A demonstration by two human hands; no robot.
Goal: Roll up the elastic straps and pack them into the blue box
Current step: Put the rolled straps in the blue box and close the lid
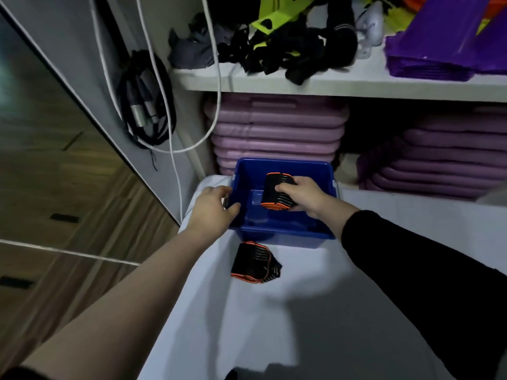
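1. A white cloth-covered table surface (pixel 274 325) is seen running from the bottom of the view towards the shelving, with much bare room left on it in front of the box and to the right.
2. Behind the table, a white shelf (pixel 343 83) is loaded with a heap of black straps (pixel 288 53) and a stack of purple plastic sheets (pixel 439 50); beneath it, stacks of lilac foam pads (pixel 274 127) are stored.
3. A rectangular blue plastic box (pixel 279 231) is set at the far left part of the table, open side up, its long axis running left to right. Its left wall lies near the table's left edge, and its far wall is close to the foam pads.
4. A rolled black elastic strap with orange edges (pixel 275 192) is held inside the box, over its floor, the orange-edged ends facing away from and towards the viewer. Whether it touches the floor cannot be told.
5. A second rolled black strap with orange trim (pixel 253 263) is laid on the cloth just in front of the box's near wall, apart from both hands, its loose end splayed to the right.
6. The right hand (pixel 301 196), on a black-sleeved arm, is closed around the strap in the box, fingers wrapped over its right side.
7. The left hand (pixel 212 208), bare-armed, is clasped on the box's left wall, thumb inside the rim and fingers outside.
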